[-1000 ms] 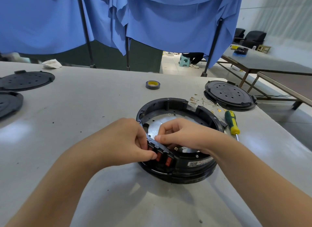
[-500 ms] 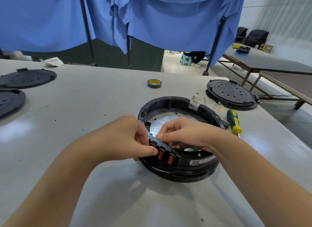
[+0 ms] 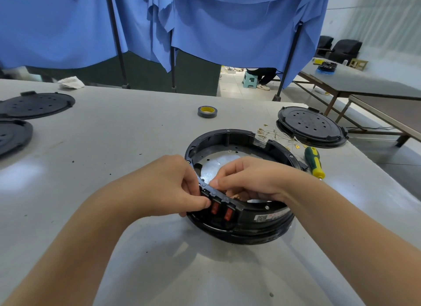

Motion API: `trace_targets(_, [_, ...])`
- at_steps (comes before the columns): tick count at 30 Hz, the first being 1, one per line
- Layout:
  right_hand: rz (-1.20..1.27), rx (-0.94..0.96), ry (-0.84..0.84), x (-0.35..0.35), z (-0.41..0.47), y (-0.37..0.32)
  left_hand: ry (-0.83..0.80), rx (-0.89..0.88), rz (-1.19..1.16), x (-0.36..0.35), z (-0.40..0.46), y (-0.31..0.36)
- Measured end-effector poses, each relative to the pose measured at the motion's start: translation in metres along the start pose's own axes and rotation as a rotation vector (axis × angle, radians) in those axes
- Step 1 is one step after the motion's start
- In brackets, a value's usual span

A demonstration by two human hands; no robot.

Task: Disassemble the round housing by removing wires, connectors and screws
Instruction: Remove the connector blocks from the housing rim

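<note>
A black round housing (image 3: 230, 137) lies open on the grey table (image 3: 127, 146), a metal plate showing in its bottom. Two red rocker switches (image 3: 222, 211) sit in its near wall. My left hand (image 3: 166, 187) grips that wall from outside, thumb pressed beside the switches. My right hand (image 3: 248, 180) reaches inside the rim, its curled fingers pinching the wall behind the switches, where brass terminals partly show. A pile of loose thin wires with brass connectors (image 3: 273, 137) lies just beyond the housing.
A green and yellow screwdriver (image 3: 314, 161) lies to the right of the housing. A black round cover (image 3: 311, 126) sits at the back right, two more covers (image 3: 34, 105) at the left edge. A roll of tape (image 3: 206, 111) lies farther back. Blue curtains hang behind.
Both hands stay clamped on the switch section of the rim; the fingers shift only slightly. The view has moved a little.
</note>
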State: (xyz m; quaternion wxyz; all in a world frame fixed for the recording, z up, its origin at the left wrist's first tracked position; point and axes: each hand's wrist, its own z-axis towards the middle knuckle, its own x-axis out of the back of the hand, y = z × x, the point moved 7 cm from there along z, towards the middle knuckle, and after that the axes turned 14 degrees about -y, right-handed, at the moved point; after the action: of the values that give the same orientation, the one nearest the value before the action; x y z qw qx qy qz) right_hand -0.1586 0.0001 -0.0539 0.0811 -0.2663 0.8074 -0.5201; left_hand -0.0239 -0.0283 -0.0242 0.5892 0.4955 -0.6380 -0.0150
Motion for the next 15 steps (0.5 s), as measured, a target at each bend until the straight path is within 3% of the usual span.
trace_targets(10, [-0.031, 0.022, -0.003, 0.0009, 0.0003, -0.0011, 0.088, 0.013, 0.074, 0.0024, -0.0013, 0.0048])
trace_targets(15, [-0.222, -0.029, 0.131, 0.0002, -0.0003, -0.0043, 0.112, 0.007, 0.088, 0.0021, -0.0017, 0.0060])
